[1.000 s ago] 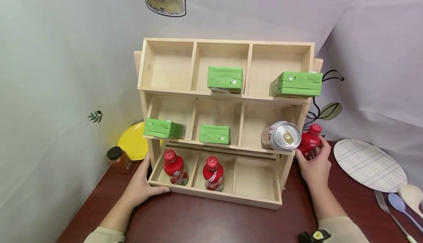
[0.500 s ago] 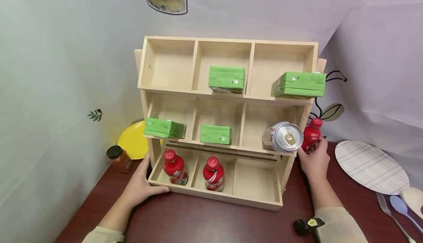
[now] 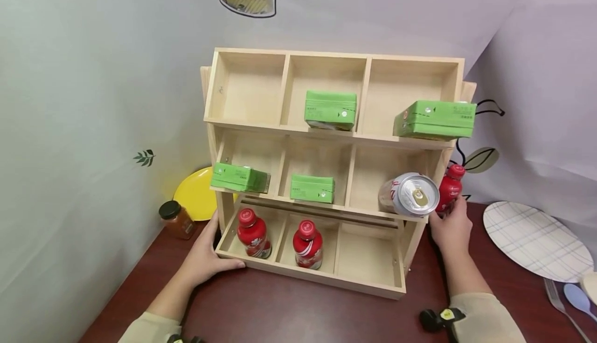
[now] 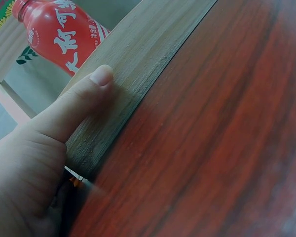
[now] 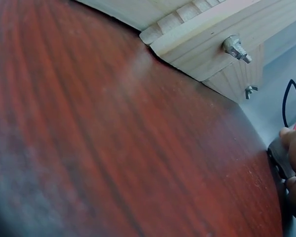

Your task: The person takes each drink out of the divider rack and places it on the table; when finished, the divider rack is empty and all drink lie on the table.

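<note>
At the right side of the wooden shelf rack [image 3: 359, 287], my right hand [image 3: 451, 230] grips a red bottle [image 3: 450, 190] that stands nearly upright. Only part of that hand shows at the edge of the right wrist view, with the bottle's grey lower part [image 5: 281, 157] between the fingers. My left hand [image 3: 203, 256] rests against the rack's lower left corner. Its thumb [image 4: 84, 98] lies straight on the front board, while most fingers are hidden beside the rack. Two more red bottles, one left [image 3: 254, 238] and one centre [image 3: 308, 247], stand in the bottom tier.
Green cartons sit in the top centre [image 3: 330, 110], top right [image 3: 436, 120], middle left [image 3: 238, 177] and middle centre [image 3: 312, 188] compartments. A silver can [image 3: 410, 194] leans at middle right. A yellow plate [image 3: 193, 198], spice jar [image 3: 177, 220], checked plate [image 3: 536, 242] and fork [image 3: 555, 297] flank the rack.
My right hand has moved the red bottle slightly back beside the rack, and it is more upright. The head view has shifted a little. My left hand stays at the corner.
</note>
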Motion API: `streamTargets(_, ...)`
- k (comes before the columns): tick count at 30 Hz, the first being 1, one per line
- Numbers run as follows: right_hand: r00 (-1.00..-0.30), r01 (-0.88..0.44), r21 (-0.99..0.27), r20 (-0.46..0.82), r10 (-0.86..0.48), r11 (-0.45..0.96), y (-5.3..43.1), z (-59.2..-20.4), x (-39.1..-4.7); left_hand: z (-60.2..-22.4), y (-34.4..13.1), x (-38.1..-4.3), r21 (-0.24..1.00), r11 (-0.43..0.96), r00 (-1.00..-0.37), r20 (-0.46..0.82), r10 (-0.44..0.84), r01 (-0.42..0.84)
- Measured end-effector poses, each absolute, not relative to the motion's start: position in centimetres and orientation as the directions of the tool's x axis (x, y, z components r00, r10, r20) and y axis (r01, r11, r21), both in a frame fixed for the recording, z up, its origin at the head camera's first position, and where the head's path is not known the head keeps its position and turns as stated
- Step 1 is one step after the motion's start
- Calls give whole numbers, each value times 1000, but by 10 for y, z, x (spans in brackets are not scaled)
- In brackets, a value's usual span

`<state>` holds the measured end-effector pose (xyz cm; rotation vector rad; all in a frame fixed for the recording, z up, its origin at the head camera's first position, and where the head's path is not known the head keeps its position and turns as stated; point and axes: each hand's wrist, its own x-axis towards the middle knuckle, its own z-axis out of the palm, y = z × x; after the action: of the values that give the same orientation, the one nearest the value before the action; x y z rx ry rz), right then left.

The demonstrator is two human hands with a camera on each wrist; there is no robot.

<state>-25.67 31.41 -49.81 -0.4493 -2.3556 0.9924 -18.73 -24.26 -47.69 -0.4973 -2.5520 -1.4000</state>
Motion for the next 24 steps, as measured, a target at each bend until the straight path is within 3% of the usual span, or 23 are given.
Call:
streamTargets(17,-801,97,-642,403,442,760,319,-502,-258,-493,-248,-194,775,516,-930,314,189,366)
streamTargets(24,-812,93,-693,363,458,714,319,-504,-256,-481,-241,-189,777,499,-923,331,194,384)
